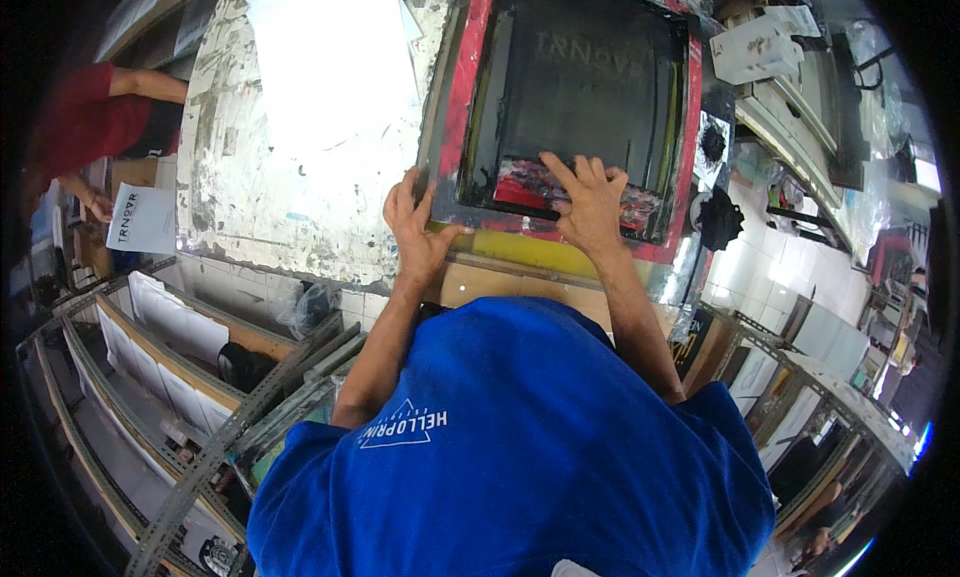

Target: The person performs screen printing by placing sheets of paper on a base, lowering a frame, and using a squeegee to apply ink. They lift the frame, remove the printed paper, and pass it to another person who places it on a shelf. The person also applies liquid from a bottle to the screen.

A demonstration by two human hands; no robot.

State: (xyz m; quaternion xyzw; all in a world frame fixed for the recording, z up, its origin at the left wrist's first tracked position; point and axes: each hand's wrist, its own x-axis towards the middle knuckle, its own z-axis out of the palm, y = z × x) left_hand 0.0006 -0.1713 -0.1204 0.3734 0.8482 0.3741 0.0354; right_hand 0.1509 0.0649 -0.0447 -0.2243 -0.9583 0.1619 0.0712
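Note:
A screen-printing frame (pixel 690 107) with red-taped edges lies on the worktop in front of me. Its dark mesh (pixel 590 97) bears faint lettering near the far end. Across the mesh's near end lies a squeegee (pixel 520 177) smeared with red and dark ink. My right hand (pixel 592 209) is on this squeegee, index finger stretched along it and the other fingers bent over it. At the frame's near left corner, my left hand (pixel 418 232) has its fingers spread, thumb toward the near edge. Its fingertips rest beside the frame, and nothing shows in its palm.
White sheets (pixel 330 67) lie on the stained worktop (pixel 225 197) at left. Beyond it, a person in a red shirt (pixel 75 117) holds a printed sheet (pixel 142 222). Metal racks (pixel 190 467) stand lower left. Black ink-stained blobs (pixel 718 219) sit right of the frame.

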